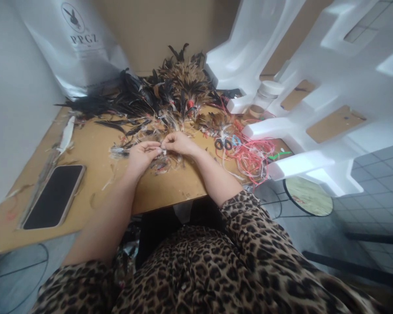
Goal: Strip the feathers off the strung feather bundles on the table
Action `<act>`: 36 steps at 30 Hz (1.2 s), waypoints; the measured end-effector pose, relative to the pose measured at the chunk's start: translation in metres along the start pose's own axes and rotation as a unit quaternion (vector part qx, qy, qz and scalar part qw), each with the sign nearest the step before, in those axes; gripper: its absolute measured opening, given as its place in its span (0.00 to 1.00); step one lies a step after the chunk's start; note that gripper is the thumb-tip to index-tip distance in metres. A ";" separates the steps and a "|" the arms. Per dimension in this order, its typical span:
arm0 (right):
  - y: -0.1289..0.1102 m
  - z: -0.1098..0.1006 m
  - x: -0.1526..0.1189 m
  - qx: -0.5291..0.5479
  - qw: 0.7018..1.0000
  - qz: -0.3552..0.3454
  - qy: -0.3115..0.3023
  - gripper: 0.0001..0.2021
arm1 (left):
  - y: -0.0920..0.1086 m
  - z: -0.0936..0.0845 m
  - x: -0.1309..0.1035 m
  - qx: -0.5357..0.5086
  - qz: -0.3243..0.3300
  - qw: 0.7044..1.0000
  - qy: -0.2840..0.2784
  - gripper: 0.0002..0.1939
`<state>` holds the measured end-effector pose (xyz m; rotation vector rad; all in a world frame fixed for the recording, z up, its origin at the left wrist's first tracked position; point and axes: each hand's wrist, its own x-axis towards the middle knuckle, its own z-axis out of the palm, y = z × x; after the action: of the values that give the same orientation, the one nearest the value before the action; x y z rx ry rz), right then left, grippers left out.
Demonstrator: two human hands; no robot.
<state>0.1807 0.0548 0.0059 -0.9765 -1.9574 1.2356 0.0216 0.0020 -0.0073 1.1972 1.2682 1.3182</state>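
Note:
My left hand (143, 157) and my right hand (180, 144) meet over the table, thumbs and fingers closed in a pinch. Between the fingertips shows a small whitish bit, too small to name. Loose brown and grey feathers (162, 165) lie just under and around both hands. Beyond them spreads a large heap of black feathers (131, 93) with a bunch of brown feathers (186, 76) at its right. A smaller brown feather bunch (218, 123) rests to the right of my right hand, close to black-handled scissors (223, 144).
Tangled pink string (253, 157) covers the table's right side beside white foam pieces (301, 165) and a lidded clear jar (267, 98). At the left lie a phone (55, 196) and a white feather (66, 135). A printed white bag (81, 52) stands behind. A round stool (309, 195) is lower right.

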 end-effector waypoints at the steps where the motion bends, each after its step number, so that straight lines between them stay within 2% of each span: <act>1: 0.000 0.000 0.000 -0.016 1.000 -0.003 0.002 0.06 | 0.000 0.001 0.000 0.011 0.005 1.000 -0.001 0.17; 5: 0.000 0.001 0.000 -0.061 0.998 -0.014 0.012 0.06 | 0.000 0.000 0.000 0.039 0.022 0.999 -0.024 0.18; 10: 0.000 0.002 -0.001 0.044 0.998 0.015 0.032 0.06 | 0.001 -0.005 -0.001 -0.004 0.017 0.997 -0.070 0.23; 19: -0.002 0.003 -0.001 0.212 0.973 0.089 0.025 0.04 | 0.003 -0.006 -0.001 0.021 0.028 0.999 -0.017 0.16; 25: -0.003 0.002 0.000 0.291 0.950 0.114 0.007 0.01 | 0.005 -0.009 -0.002 0.015 0.016 0.999 -0.050 0.16; 30: -0.002 0.002 0.000 0.305 0.947 0.103 -0.003 0.02 | 0.005 -0.010 -0.002 0.018 0.022 0.998 -0.058 0.15; 36: 0.001 0.005 0.000 0.278 0.956 0.092 0.000 0.04 | 0.001 -0.010 0.000 0.016 0.040 0.998 -0.039 0.12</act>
<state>0.1770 0.0530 0.0028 -0.8648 -1.4063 1.7617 0.0119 0.0013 -0.0060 1.3223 1.2001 1.3001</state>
